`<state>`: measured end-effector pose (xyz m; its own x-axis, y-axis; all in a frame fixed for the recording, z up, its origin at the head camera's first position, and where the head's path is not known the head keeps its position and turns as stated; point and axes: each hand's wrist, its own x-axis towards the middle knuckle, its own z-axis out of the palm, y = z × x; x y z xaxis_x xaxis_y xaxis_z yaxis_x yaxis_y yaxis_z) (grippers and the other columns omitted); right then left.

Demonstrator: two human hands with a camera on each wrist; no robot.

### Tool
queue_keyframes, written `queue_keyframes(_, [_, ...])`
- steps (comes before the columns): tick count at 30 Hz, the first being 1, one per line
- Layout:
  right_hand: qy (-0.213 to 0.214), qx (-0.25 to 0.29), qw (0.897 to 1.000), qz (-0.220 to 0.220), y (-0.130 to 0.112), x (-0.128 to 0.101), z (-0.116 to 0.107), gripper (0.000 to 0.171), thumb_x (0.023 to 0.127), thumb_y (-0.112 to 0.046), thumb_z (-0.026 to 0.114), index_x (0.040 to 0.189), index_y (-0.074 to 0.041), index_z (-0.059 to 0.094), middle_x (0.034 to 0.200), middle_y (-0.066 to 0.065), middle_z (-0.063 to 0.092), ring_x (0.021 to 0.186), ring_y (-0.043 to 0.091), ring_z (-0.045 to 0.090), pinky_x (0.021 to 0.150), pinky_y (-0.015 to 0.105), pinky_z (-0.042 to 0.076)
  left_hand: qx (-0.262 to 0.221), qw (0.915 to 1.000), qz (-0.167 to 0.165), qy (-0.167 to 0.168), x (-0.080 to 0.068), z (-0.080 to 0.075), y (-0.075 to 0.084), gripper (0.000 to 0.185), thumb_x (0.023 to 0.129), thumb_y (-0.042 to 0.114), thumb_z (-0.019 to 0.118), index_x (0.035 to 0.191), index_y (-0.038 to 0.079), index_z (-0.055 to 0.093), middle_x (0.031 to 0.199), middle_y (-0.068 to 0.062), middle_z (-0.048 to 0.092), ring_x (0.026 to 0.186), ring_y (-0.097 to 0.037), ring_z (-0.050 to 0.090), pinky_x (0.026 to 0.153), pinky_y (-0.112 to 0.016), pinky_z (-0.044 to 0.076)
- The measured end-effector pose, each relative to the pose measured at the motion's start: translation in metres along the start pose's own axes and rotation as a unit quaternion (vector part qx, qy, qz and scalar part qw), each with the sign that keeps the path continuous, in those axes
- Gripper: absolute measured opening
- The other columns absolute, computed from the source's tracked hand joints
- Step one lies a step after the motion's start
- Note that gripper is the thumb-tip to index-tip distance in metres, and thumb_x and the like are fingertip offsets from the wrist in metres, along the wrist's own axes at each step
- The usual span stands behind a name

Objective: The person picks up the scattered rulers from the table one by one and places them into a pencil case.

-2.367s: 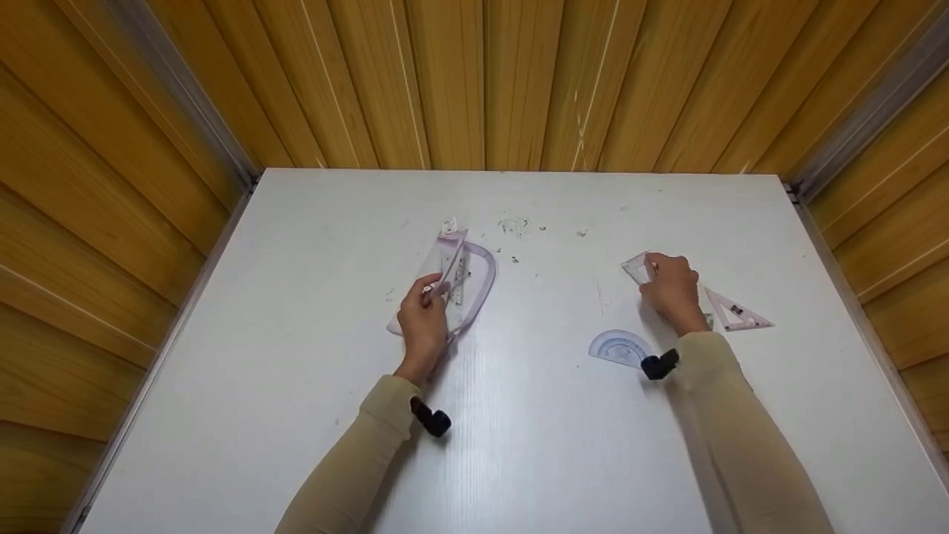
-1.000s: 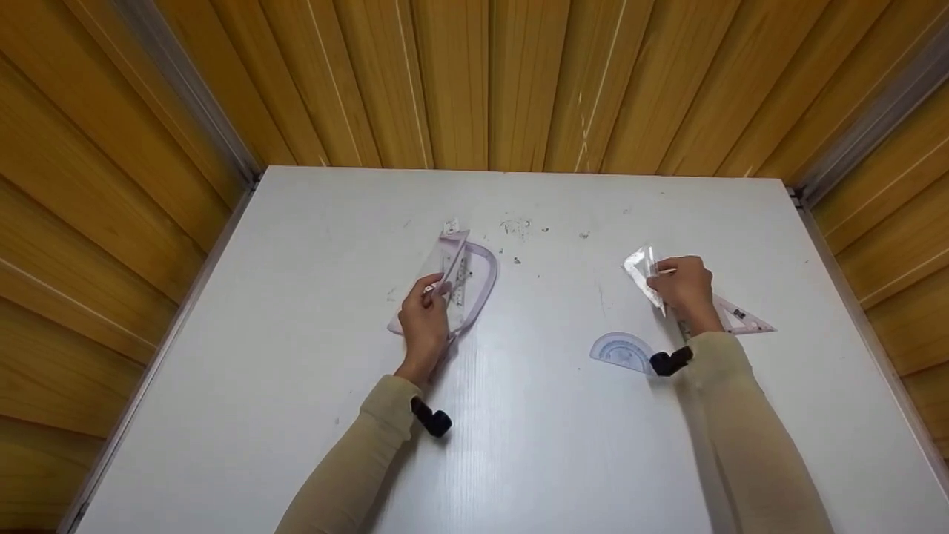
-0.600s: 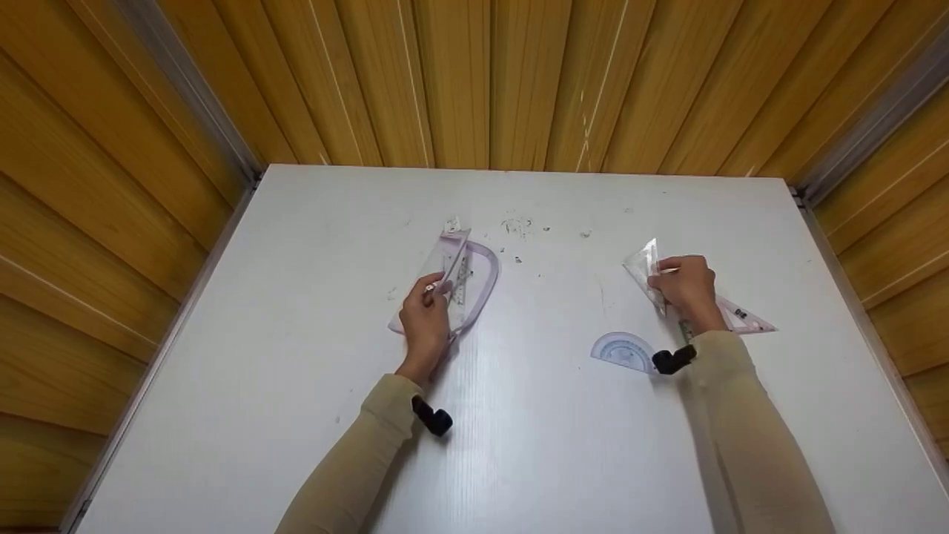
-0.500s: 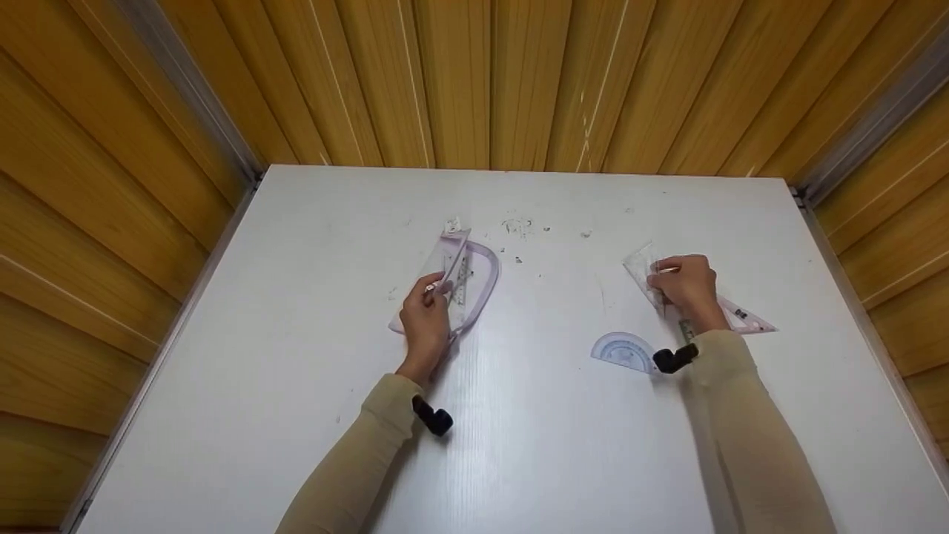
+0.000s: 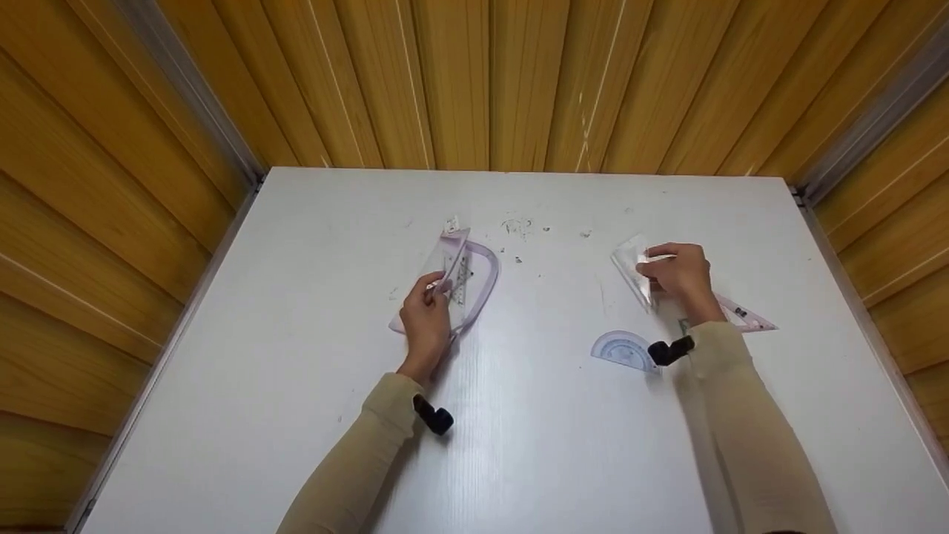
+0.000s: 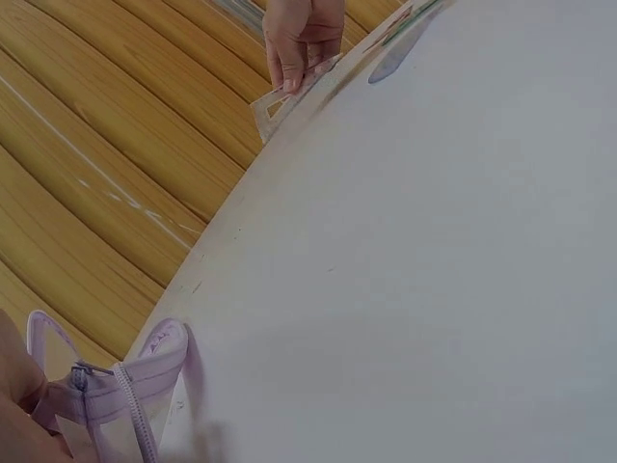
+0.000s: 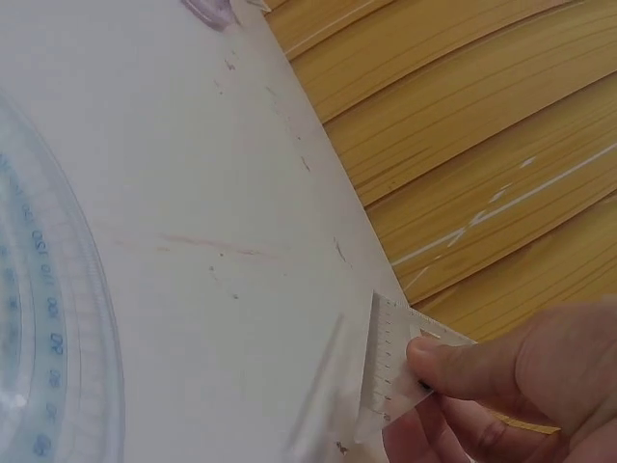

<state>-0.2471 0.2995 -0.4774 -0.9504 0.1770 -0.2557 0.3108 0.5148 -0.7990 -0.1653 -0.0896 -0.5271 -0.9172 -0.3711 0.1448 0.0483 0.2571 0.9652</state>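
My left hand point(image 5: 425, 319) pinches the raised edge of a clear pencil pouch with lilac trim point(image 5: 491, 278), whose zipper point(image 6: 140, 415) is undone in the left wrist view. Inside the pouch lies a clear ruler-like piece with dark markings point(image 5: 459, 285). On the right, my right hand point(image 5: 683, 276) pinches a clear set square point(image 7: 384, 357) between thumb and fingers, tilted up over the table. Beneath that hand and wrist lies a pink set square point(image 5: 750, 320), partly covered. A small green-marked piece point(image 5: 683, 325) peeks out by the wrist.
A blue-tinted protractor point(image 5: 621, 348) lies flat on the white table point(image 5: 534, 445), left of the right wrist camera. Dark scuffs mark the table's far middle. Wood-patterned panels point(image 5: 460, 81) rise behind the far edge and at both sides.
The right hand has taken the clear set square up off the table, tilted it, and just now shifted slightly left and away. The left hand and pouch stay in place.
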Motion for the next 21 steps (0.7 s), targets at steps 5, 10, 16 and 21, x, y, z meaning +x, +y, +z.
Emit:
queue_keyframes(5, [-0.020, 0.019, 1.000, 0.002, -0.008, 0.002, 0.009, 0.041, 0.094, -0.015, 0.074, 0.131, -0.001, 0.066, 0.102, 0.011, 0.073, 0.075, 0.012, 0.069, 0.066, 0.026, 0.058, 0.007, 0.9999, 0.012, -0.001, -0.002, 0.000, 0.001, 0.037, 0.096, -0.006, 0.052, 0.126, 0.010, 0.069, 0.096, -0.017, 0.074, 0.064, -0.012, 0.051, 0.055, -0.021, 0.036])
queue_keyframes(10, [-0.035, 0.029, 0.999, 0.018, -0.019, 0.004, 0.023, 0.042, 0.095, -0.015, 0.074, 0.133, -0.001, 0.065, 0.107, 0.014, 0.071, 0.076, 0.011, 0.068, 0.067, 0.026, 0.058, 0.012, 0.9999, 0.010, -0.001, -0.002, 0.000, 0.001, 0.037, 0.097, -0.006, 0.053, 0.126, 0.010, 0.069, 0.108, -0.015, 0.075, 0.070, -0.012, 0.055, 0.059, -0.021, 0.040])
queue_keyframes(16, [-0.063, 0.044, 0.997, 0.017, -0.031, 0.004, 0.042, 0.040, 0.095, -0.016, 0.074, 0.131, -0.002, 0.065, 0.107, 0.015, 0.072, 0.077, 0.014, 0.070, 0.071, 0.028, 0.059, 0.023, 0.9996, 0.012, 0.002, -0.001, 0.001, 0.002, 0.036, 0.098, -0.005, 0.052, 0.125, 0.010, 0.070, 0.102, -0.016, 0.075, 0.062, -0.010, 0.045, 0.057, -0.023, 0.036])
queue_keyframes(21, [-0.081, 0.054, 0.995, 0.017, -0.042, 0.005, 0.057, 0.038, 0.095, -0.015, 0.075, 0.129, -0.002, 0.066, 0.103, 0.012, 0.072, 0.076, 0.013, 0.069, 0.071, 0.028, 0.059, 0.035, 0.9993, 0.012, 0.001, -0.001, 0.000, 0.003, 0.037, 0.097, -0.005, 0.053, 0.126, 0.010, 0.069, 0.109, -0.014, 0.075, 0.070, -0.012, 0.052, 0.063, -0.024, 0.041])
